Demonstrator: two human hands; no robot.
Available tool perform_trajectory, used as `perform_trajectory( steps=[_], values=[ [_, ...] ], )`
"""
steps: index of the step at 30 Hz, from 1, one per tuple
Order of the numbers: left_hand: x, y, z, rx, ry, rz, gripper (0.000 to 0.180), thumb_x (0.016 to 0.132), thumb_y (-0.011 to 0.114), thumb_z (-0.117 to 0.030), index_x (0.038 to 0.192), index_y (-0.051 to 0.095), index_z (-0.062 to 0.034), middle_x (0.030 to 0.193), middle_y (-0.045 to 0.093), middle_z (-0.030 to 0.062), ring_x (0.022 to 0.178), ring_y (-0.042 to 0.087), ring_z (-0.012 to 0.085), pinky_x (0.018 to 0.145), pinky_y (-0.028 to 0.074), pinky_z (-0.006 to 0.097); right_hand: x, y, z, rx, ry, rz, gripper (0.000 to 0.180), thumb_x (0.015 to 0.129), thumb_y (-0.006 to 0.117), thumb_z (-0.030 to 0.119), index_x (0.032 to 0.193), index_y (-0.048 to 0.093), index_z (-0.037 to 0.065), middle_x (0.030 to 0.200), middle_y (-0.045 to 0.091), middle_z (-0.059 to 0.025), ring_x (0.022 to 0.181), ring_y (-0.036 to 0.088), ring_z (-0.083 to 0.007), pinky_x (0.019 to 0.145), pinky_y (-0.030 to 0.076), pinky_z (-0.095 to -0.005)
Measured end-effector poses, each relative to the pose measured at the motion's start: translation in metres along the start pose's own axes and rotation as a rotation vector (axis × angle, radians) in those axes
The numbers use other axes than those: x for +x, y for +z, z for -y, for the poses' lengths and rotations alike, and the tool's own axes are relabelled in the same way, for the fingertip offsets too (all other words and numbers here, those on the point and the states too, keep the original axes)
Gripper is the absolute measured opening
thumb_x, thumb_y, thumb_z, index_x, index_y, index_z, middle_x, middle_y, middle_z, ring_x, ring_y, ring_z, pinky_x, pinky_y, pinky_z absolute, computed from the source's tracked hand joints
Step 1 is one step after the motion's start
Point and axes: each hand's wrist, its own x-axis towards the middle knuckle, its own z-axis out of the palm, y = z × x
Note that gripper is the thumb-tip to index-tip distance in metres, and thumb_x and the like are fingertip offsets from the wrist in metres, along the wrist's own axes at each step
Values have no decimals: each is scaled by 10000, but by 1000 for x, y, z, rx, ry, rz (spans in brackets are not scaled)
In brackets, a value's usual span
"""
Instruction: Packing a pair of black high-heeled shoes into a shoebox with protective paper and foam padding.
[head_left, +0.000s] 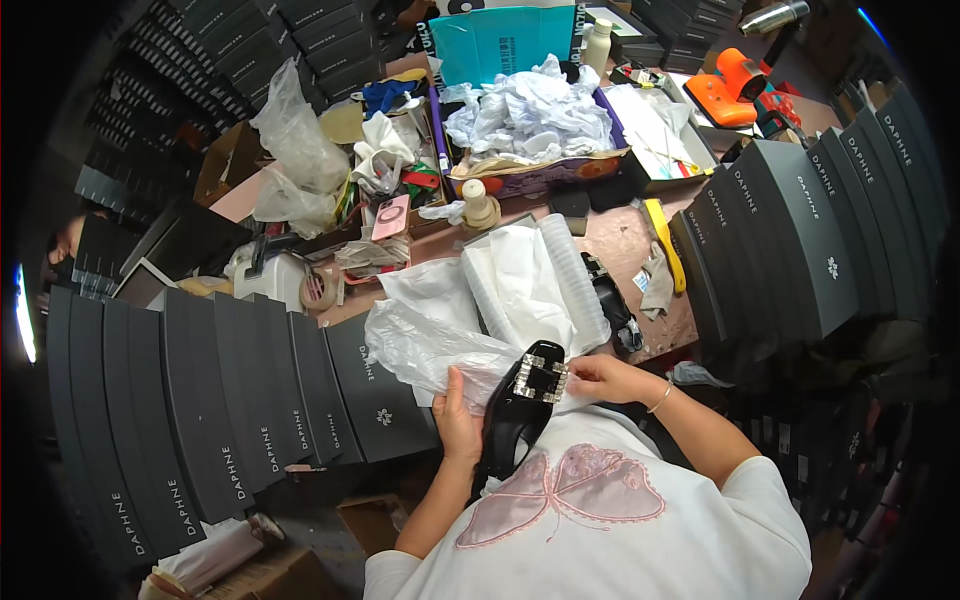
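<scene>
A black shoe (513, 424) with a square rhinestone buckle (540, 380) is held close to my body, toe pointing away. My left hand (459, 428) grips it from the left side, thumb up. On the other side of the toe, my right hand (600, 380) has its fingers pinched together beside the buckle; what they hold, if anything, is hidden. Crumpled translucent wrapping (430, 345) lies against the shoe's left side. Beyond the toe is a stack of white tissue paper (520, 280) next to a ribbed clear plastic piece (575, 275). Another black shoe (615, 310) rests to its right.
Dark shoe boxes stand in rows at left (200, 400) and right (790, 230). A purple-edged box (540, 175) of crumpled paper sits at the back, before a turquoise bag (505, 45). A yellow-handled tool (664, 245), tape roll (318, 288) and orange device (722, 95) lie around.
</scene>
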Motion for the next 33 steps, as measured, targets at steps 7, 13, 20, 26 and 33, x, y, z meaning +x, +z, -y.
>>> perform_trajectory(
  steps=[7,13,20,26,33],
  values=[
    [0,4,0,4,33,76,303,962,546,-256,1137,567,-9,1118,594,88,1003,581,177,892,473,329,-56,-26,2,49,134,-187,295,861,669,190,1077,613,-4,861,653,-67,772,562,-83,710,467,-251],
    [2,-2,2,89,-49,126,246,958,550,-209,1088,601,-7,1033,641,73,909,628,165,811,517,304,-54,-29,12,-180,87,-57,300,853,677,242,974,630,-27,786,645,-121,716,539,-107,672,461,-288],
    [-10,4,4,76,-40,213,218,948,555,-152,1098,615,-6,1045,651,73,919,631,153,808,526,289,-20,-47,34,-62,38,-42,436,875,647,299,1164,593,-24,1076,636,-131,990,598,-168,855,464,-293],
    [-25,11,10,153,-51,214,236,943,571,-175,1098,626,-6,1053,646,58,936,600,118,834,483,265,84,-35,51,427,-104,334,588,861,678,334,1290,504,-28,1278,549,-104,1191,496,-176,1025,363,-303],
    [-26,3,28,270,-27,167,247,932,599,-208,1057,643,0,1024,641,21,916,571,83,814,455,236,129,-28,126,-75,-223,449,340,926,586,297,1089,600,-1,999,643,-47,951,591,-124,901,449,-278]
  ],
)
